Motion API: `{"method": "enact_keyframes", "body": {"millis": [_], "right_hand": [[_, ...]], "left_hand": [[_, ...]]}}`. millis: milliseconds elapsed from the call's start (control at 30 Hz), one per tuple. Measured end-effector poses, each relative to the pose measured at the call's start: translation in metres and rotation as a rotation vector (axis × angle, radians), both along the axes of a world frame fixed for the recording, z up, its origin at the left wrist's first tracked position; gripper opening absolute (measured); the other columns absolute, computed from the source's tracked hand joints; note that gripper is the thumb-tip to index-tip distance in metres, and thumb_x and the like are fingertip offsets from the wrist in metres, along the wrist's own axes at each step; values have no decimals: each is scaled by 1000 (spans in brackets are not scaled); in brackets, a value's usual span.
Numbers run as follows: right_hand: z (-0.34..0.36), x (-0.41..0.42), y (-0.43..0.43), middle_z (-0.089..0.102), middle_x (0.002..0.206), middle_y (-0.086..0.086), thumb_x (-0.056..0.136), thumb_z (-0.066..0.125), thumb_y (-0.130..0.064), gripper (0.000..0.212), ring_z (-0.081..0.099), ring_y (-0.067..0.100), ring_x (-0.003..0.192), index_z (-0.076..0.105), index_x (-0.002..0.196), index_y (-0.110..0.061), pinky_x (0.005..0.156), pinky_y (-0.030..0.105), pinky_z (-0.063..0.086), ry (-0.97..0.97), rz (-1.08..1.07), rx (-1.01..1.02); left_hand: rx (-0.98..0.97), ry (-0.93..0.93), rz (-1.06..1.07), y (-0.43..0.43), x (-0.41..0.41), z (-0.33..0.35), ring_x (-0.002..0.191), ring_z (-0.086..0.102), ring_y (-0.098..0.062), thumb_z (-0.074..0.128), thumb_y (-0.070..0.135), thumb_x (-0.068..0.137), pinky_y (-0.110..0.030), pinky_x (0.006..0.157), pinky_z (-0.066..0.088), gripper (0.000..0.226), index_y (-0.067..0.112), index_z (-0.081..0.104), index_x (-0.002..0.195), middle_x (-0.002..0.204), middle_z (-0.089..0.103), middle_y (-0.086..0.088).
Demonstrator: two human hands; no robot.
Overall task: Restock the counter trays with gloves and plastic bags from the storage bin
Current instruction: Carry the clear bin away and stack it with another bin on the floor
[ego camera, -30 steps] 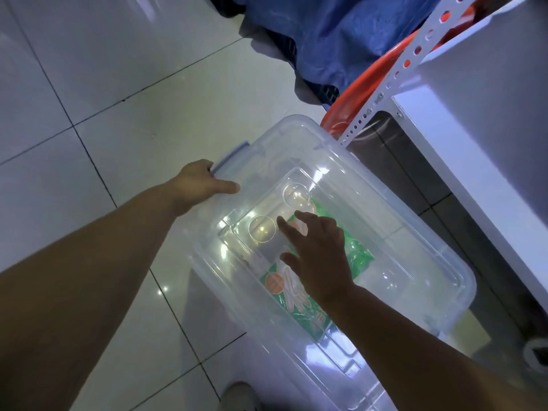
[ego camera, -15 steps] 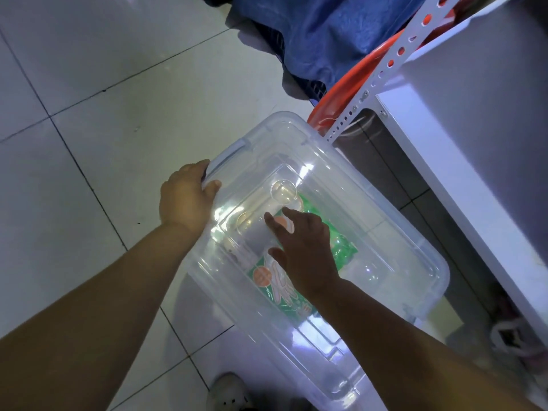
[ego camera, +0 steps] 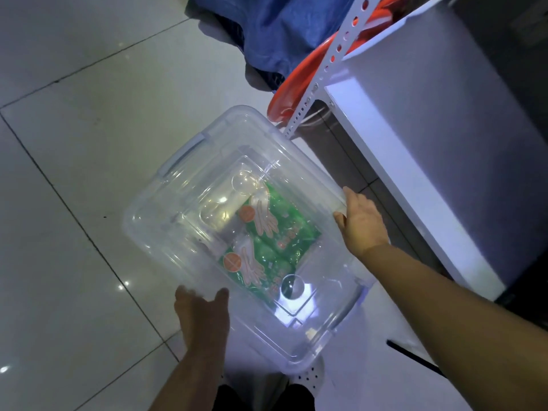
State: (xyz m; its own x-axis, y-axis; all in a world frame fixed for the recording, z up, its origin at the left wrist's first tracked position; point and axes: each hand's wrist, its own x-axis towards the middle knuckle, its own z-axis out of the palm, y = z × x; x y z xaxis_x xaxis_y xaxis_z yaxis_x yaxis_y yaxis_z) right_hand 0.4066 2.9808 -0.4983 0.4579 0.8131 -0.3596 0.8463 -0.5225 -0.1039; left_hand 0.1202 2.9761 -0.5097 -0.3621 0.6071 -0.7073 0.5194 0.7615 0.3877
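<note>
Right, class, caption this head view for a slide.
Left hand and right hand hold opposite edges of the lidded storage bin containing green glove packs.

Clear glossy plastic bin [ego camera: 166,221], shiny floor tiles [ego camera: 74,143], blue cloth [ego camera: 275,31]

clear storage bin [ego camera: 166,221], green-and-orange glove packs [ego camera: 267,232], blue cloth [ego camera: 275,31]
</note>
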Motion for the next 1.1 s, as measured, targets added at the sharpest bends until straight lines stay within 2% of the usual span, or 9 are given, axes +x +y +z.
{"method": "enact_keyframes", "body": {"millis": [67, 167, 333, 433, 567, 700, 800, 933, 1100], "right_hand": [[2, 4, -1, 48, 123, 21, 95, 50, -24, 46, 44, 34, 110, 36, 135, -6, 90, 42, 41, 70, -27, -62], [14, 5, -6, 45, 124, 21, 93, 55, -24, 43, 41, 34, 115, 44, 131, -6, 96, 38, 39, 235, -136, -90], [57, 1, -36, 49, 112, 16, 88, 61, -27, 29, 48, 30, 106, 56, 109, -6, 91, 38, 43, 358, -286, -53], [98, -4, -62, 49, 101, 9, 87, 62, -26, 22, 54, 29, 92, 57, 99, -8, 82, 44, 50, 393, -377, 11], [157, -7, -105, 56, 94, 13, 84, 61, -22, 13, 55, 25, 81, 56, 82, -11, 71, 39, 49, 489, -554, 108], [217, -3, -140, 54, 81, 13, 82, 63, -16, 15, 51, 23, 70, 52, 72, -14, 62, 33, 43, 518, -716, 213], [258, 2, -156, 46, 76, 10, 83, 63, -11, 29, 43, 18, 62, 45, 61, -19, 53, 27, 36, 560, -818, 299], [297, 10, -175, 45, 63, 0, 83, 62, -7, 38, 43, 18, 61, 45, 54, -23, 53, 24, 37, 549, -885, 399], [313, 19, -193, 48, 67, 13, 85, 60, -6, 26, 45, 21, 59, 50, 79, 17, 54, 30, 37, 599, -1032, 499]], "left_hand": [[-73, 16, 13, -5, 4, 2, 100, 57, -45, 72, 7, 73, -43, 84, 48, 49, -14, 49, 111, 107, 58, -31], [-149, 31, -38, -2, -8, 12, 82, 62, -44, 67, 0, 70, -35, 64, 42, 18, -14, 59, 78, 77, 62, -27], [-96, -36, -1, -3, -25, 61, 63, 61, -36, 62, 17, 46, -38, 63, 47, 25, -4, 56, 59, 65, 61, -24], [-62, -83, 38, -8, -30, 100, 65, 58, -30, 72, 0, 64, -35, 62, 46, 18, -6, 57, 72, 70, 59, -21], [1, -112, -40, -9, -25, 155, 61, 53, -26, 67, -5, 70, -27, 52, 37, 15, -2, 55, 79, 72, 56, -16], [79, -176, -120, 0, -5, 220, 77, 55, -27, 67, -2, 73, -31, 68, 43, 38, 8, 53, 107, 85, 56, -7], [133, -243, -171, 9, 15, 265, 86, 57, -29, 65, 0, 78, -32, 70, 46, 48, 6, 49, 123, 103, 58, -12], [201, -342, -208, 18, 47, 311, 88, 54, -26, 63, 0, 81, -30, 72, 44, 32, 12, 58, 110, 92, 56, -2], [214, -408, -335, 38, 85, 330, 69, 57, -18, 60, 1, 81, -26, 60, 43, 41, 11, 55, 121, 95, 65, -10]]}}
